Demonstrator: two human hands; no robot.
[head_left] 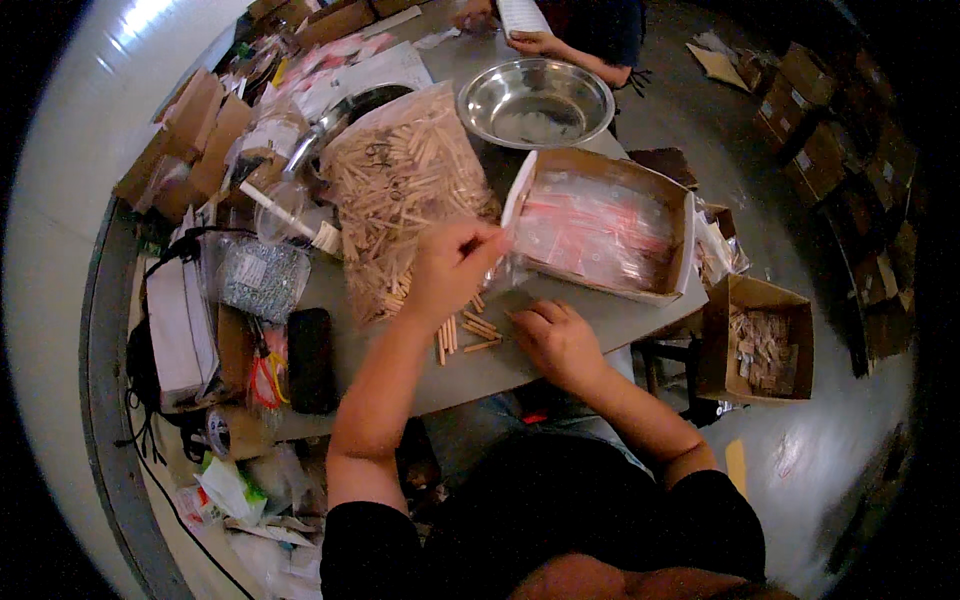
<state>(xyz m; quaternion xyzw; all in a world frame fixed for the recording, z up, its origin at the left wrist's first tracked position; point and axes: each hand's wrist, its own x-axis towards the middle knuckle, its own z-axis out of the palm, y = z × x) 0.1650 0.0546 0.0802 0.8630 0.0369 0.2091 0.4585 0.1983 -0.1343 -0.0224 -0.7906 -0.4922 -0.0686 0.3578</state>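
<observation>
head view: the left hand point(446, 268) curls at the left side of the open box point(602, 284) of clear bags point(600, 225), the right hand point(562, 345) bends just right of the loose wooden sticks point(482, 331) on the table point(430, 393), and i cannot tell whether either grasps anything.

One bag of sticks point(415, 165), apparently two metal basins point(505, 92).

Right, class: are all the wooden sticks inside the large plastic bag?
No, several wooden sticks lie loose on the table, outside the large plastic bag.
</observation>
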